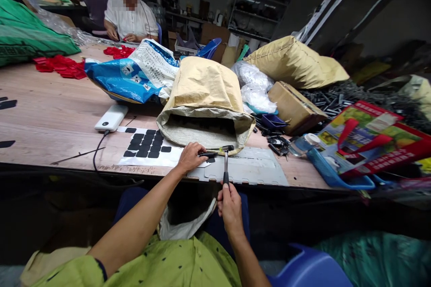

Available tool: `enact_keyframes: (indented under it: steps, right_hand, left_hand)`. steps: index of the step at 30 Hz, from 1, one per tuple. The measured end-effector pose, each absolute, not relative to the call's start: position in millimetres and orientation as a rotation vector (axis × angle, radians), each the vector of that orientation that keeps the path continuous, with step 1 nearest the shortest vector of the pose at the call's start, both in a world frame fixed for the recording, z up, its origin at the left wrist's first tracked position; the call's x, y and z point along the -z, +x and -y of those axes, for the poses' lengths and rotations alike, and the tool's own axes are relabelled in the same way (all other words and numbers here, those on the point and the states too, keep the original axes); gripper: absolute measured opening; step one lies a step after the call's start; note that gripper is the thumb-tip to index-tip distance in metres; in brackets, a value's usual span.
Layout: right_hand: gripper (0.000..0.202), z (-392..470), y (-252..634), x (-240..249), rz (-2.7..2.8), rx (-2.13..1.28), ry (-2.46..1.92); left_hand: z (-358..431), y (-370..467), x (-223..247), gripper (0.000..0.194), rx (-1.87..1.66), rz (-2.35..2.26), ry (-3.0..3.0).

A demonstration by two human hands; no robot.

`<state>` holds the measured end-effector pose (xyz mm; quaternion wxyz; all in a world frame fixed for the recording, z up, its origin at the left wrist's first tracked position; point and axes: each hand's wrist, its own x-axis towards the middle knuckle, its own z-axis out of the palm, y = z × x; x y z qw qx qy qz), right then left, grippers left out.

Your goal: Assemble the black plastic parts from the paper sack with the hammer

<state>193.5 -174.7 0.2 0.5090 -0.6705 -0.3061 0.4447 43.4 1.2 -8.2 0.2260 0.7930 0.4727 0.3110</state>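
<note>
My right hand (230,206) is wrapped round the black grip of a small hammer (226,168), whose head lies over the front lip of an open paper sack (205,83). Just left of it, my left hand (191,157) is closed on a thin black piece (208,154) at the table's front edge; its exact kind is too small to make out. Under both lies a flat grey plate (249,168). Beside my left hand, a white sheet bears several rounded black pads (144,143). The sack's mouth faces me, dark inside.
Left of the sack are a white power bank (111,117) with a cable, and a blue-white bag (131,74). Small black parts (279,143), a wooden block (296,106), a blue tray (340,175) and a colourful bag (373,139) stand right. Two people sit across the table.
</note>
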Motion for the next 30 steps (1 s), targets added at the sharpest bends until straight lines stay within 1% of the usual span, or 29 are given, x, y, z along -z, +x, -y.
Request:
enact_keyframes:
  steps: [4, 10, 16, 21, 26, 30]
  right_hand:
    - [0.046, 169.5, 196.8, -2.2, 0.681, -1.093, -1.603]
    - [0.059, 167.7, 199.0, 1.5, 0.471, -1.262, -1.543]
    - [0.06, 170.0, 202.0, -0.2, 0.366, -1.377, -1.41]
    - [0.06, 171.5, 202.4, -1.3, 0.35, -1.39, -1.377]
    - [0.06, 171.4, 202.1, 0.1, 0.363, -1.385, -1.384]
    - [0.06, 171.0, 202.3, 2.7, 0.365, -1.379, -1.387]
  left_hand:
    - [-2.2, 43.3, 10.2, 0.016, -0.861, -1.3, 2.181]
    - [-1.9, 42.8, 9.3, 0.016, -0.855, -1.298, 2.164]
    - [-1.0, 42.2, 8.8, 0.014, -0.844, -1.301, 2.177]
    - [0.7, 42.8, 2.7, 0.012, -0.823, -1.279, 2.184]
    - [41.4, 35.4, -20.0, 0.019, -0.83, -1.145, 2.036]
    - [97.8, 18.6, -22.9, 0.022, -0.628, -0.962, 1.987]
